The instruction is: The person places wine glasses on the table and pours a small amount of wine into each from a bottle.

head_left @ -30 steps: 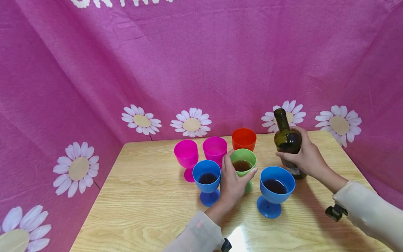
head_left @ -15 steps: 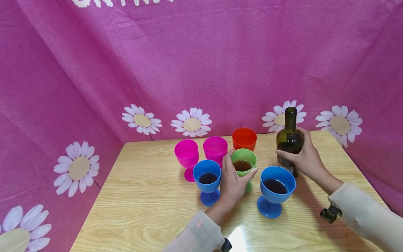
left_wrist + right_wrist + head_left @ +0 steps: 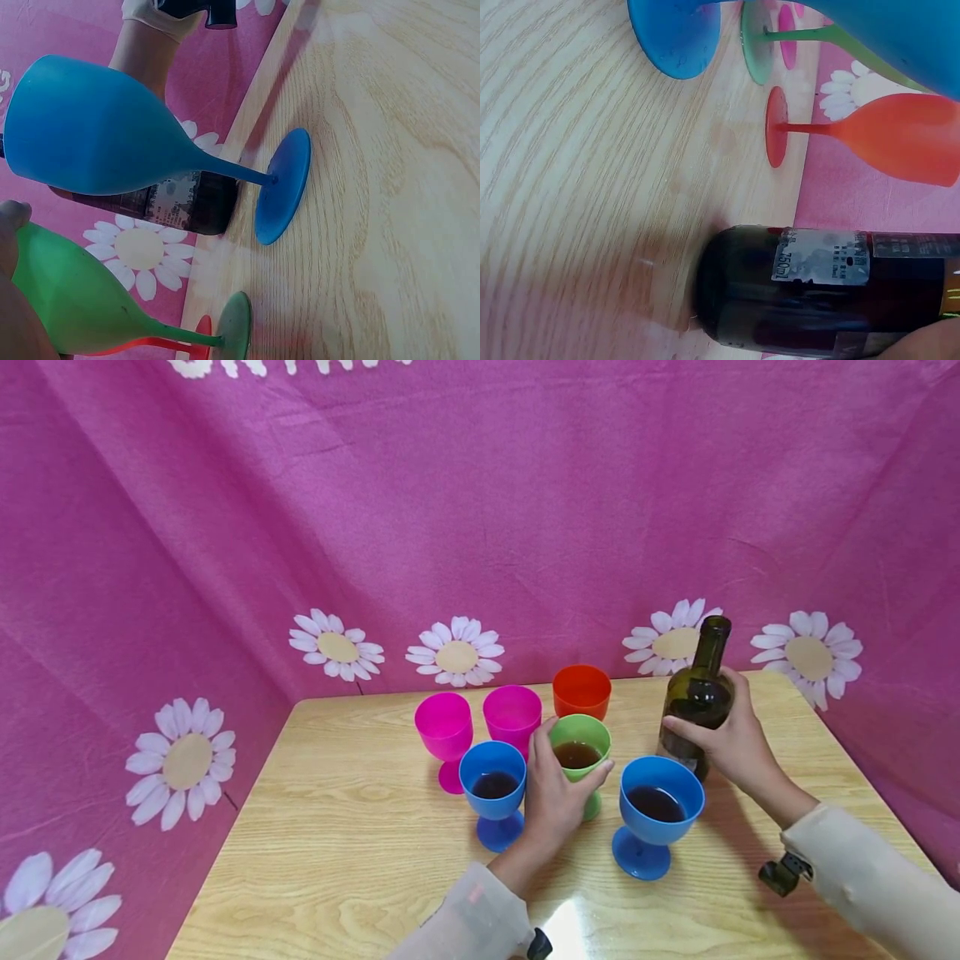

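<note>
My left hand (image 3: 553, 789) holds the bowl of a green goblet (image 3: 582, 727) with dark liquid in it. In the head view, my right hand (image 3: 742, 743) grips a dark green glass wine bottle (image 3: 699, 697) round its body. The bottle's neck leans slightly right, and its base is at or just above the table; I cannot tell if they touch. A blue goblet (image 3: 654, 822) with dark liquid stands between the hands, nearer the front. Another blue goblet (image 3: 491, 806), also holding dark liquid, stands just left of my left hand. The right wrist view shows the bottle's label (image 3: 823, 256).
Behind the green goblet stands an orange-red goblet (image 3: 582, 689). Two pink goblets (image 3: 444, 731) stand at the back left, one partly hidden by my left hand. The wooden table (image 3: 337, 827) ends at a pink cloth backdrop (image 3: 525, 527) printed with daisies.
The bottle has swung from leaning left through upright to leaning slightly right, its neck moving right with my right hand's turn. My left hand and the goblets stay in place.
</note>
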{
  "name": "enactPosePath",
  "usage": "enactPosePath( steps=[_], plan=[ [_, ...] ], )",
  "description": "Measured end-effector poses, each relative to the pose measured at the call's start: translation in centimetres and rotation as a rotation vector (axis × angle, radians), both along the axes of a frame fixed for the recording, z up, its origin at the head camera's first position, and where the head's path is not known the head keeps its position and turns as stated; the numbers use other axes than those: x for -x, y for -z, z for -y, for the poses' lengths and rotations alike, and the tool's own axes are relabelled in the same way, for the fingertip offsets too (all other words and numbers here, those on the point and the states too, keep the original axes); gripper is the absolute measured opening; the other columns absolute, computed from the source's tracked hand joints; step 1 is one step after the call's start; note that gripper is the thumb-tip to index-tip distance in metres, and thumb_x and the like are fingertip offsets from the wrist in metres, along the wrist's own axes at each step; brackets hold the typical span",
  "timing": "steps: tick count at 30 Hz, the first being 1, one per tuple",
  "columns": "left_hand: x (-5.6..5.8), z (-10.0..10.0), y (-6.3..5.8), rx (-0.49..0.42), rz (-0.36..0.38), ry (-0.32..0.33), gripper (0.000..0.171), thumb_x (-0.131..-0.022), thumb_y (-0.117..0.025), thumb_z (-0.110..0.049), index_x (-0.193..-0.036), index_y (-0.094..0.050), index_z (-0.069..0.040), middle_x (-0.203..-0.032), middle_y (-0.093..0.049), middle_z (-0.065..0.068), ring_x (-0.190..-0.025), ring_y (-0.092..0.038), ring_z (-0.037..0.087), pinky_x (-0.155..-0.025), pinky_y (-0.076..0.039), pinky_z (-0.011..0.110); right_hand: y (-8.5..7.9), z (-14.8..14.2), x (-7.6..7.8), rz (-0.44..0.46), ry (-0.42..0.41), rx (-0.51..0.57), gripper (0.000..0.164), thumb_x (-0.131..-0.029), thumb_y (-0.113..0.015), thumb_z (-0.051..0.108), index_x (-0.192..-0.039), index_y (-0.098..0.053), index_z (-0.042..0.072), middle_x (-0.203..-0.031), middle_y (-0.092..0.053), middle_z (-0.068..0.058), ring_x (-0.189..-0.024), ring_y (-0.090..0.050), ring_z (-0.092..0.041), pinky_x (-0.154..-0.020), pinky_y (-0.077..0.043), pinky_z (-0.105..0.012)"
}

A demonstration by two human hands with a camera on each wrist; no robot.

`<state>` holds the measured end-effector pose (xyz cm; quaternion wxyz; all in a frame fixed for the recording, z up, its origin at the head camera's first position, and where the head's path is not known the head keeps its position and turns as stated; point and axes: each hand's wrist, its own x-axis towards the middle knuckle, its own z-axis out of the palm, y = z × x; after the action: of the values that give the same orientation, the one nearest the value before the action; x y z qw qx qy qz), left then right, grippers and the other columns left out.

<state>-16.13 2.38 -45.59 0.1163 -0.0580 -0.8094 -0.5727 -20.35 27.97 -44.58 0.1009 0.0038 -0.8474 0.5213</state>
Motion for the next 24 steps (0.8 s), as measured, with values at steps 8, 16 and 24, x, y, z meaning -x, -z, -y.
enactPosePath(
  steps=[8,16,24],
  plan=[
    [-0.1,0.0,0.1,-0.011,-0.003,0.003,0.086,-0.082,-0.088,-0.027,-0.150,-0.038,-0.016,-0.139,-0.053,0.000,-0.129,-0.051,0.016,-0.101,-0.054,0.040,0.6,-0.6,-0.3,-0.041,0.010,0.043,0.098,-0.092,-0.080,0.029,-0.160,-0.009,0.025,-0.155,-0.034,-0.027,-0.138,-0.039,-0.051,-0.108,-0.033,-0.076],
    [-0.1,-0.1,0.0,-0.011,-0.001,-0.014,0.086,-0.082,-0.089,-0.027,-0.150,-0.038,-0.016,-0.139,-0.053,0.000,-0.130,-0.051,0.018,-0.100,-0.054,0.041,1.0,-0.9,-0.2,-0.036,0.022,0.041,0.100,-0.093,-0.079,0.025,-0.161,-0.006,0.022,-0.155,-0.036,-0.027,-0.136,-0.040,-0.049,-0.110,-0.033,-0.073],
    [-0.1,-0.2,-0.2,-0.013,0.030,-0.014,0.090,-0.080,-0.090,-0.026,-0.152,-0.037,-0.017,-0.140,-0.053,0.001,-0.131,-0.050,0.018,-0.101,-0.054,0.041,1.2,-1.1,-0.2,-0.035,0.023,0.051,0.101,-0.093,-0.079,0.025,-0.162,-0.005,0.024,-0.156,-0.036,-0.027,-0.137,-0.040,-0.049,-0.110,-0.033,-0.073]
  ],
)
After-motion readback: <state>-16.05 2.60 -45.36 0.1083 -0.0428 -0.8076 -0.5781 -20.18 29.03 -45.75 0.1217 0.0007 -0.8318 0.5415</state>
